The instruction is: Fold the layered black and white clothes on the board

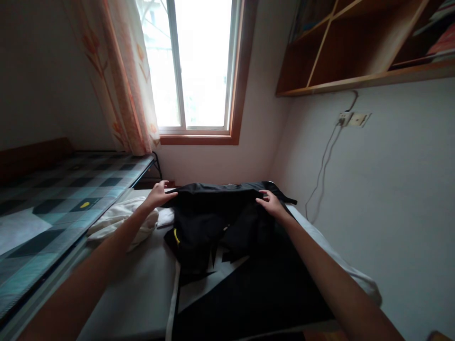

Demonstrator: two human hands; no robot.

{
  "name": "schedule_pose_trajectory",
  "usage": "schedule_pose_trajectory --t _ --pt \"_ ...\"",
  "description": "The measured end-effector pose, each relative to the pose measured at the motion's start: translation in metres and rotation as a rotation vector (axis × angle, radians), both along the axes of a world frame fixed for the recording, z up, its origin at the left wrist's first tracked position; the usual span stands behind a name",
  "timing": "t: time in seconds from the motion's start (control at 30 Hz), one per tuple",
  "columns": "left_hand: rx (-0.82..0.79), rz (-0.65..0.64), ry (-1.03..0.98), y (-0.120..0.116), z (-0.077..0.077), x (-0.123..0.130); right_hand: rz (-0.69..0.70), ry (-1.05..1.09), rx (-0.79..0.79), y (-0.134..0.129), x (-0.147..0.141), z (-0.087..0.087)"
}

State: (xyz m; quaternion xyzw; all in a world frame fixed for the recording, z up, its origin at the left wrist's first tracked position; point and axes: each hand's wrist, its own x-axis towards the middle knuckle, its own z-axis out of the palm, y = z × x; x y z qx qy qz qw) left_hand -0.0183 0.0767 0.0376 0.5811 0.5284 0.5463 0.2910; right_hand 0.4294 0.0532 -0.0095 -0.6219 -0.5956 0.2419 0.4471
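A black garment (220, 213) hangs in soft folds above the bed, its far edge raised between my two hands. I cannot make out its exact kind. A short yellow strip (176, 236) runs along its left side. My left hand (158, 194) pinches the upper left of the garment between thumb and fingers. On the other side, my right hand (271, 203) grips the cloth near its upper right, and a narrow black end sticks out beyond it. Underneath lies a black and grey cloth (256, 293) with a pale edge.
Crumpled white cloth (124, 218) lies on the bed (131, 284) to the left. A checked mattress (95, 175) on a metal frame stands beyond it. Ahead are a window (202, 66) and a curtain (117, 76). Wooden shelves (355, 80) and a plugged-in cable (325, 163) are at right.
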Motion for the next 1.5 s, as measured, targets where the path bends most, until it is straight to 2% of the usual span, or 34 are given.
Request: schedule_pose_trajectory --t 0.07,0.13,0.23,0.3,0.37,0.47,0.57,0.63,0.77,0.8,0.87,1.0,1.1,1.2,1.37,1.5 --pt "-0.036 -0.064 0.229 -0.004 -0.01 -0.003 -0.017 -0.164 0.006 -0.005 0.003 -0.01" --pt "-0.086 -0.271 0.413 -0.013 -0.017 -0.004 0.048 -0.292 0.038 -0.013 0.003 -0.014" --pt "-0.103 -0.595 0.633 -0.031 -0.025 0.001 0.28 -0.394 0.06 -0.025 -0.005 -0.012" --pt "-0.078 -0.743 0.757 -0.042 -0.03 0.007 0.433 -0.415 0.059 -0.033 -0.015 -0.008" --pt "-0.073 -0.839 0.836 -0.051 -0.033 0.011 0.536 -0.41 0.05 -0.037 -0.024 -0.006" --pt "-0.091 -0.922 0.861 -0.058 -0.035 0.014 0.606 -0.395 0.024 -0.04 -0.035 -0.006" --pt "-0.081 -0.941 0.804 -0.059 -0.035 0.015 0.612 -0.399 -0.002 -0.04 -0.04 -0.008" --pt "-0.065 -0.888 0.746 -0.057 -0.037 0.017 0.614 -0.405 -0.017 -0.04 -0.042 -0.01" --pt "-0.045 -0.602 0.62 -0.053 -0.038 0.02 0.62 -0.423 -0.037 -0.041 -0.045 -0.011" --pt "-0.063 -0.564 0.597 -0.054 -0.038 0.021 0.618 -0.428 -0.041 -0.041 -0.046 -0.011" --pt "-0.13 -0.611 0.581 -0.057 -0.034 0.021 0.614 -0.437 -0.046 -0.041 -0.047 -0.011" --pt "-0.229 -0.89 0.708 -0.069 -0.027 0.019 0.605 -0.453 -0.049 -0.039 -0.048 -0.013" --pt "-0.283 -0.967 0.77 -0.075 -0.026 0.018 0.598 -0.465 -0.048 -0.038 -0.049 -0.015" --pt "-0.274 -0.96 0.763 -0.076 -0.03 0.018 0.603 -0.481 -0.055 -0.038 -0.049 -0.017" --pt "-0.163 -0.856 0.779 -0.074 -0.039 0.022 0.616 -0.481 -0.056 -0.037 -0.05 -0.016" --pt "-0.118 -0.776 0.723 -0.073 -0.04 0.029 0.606 -0.493 -0.067 -0.038 -0.051 -0.014"
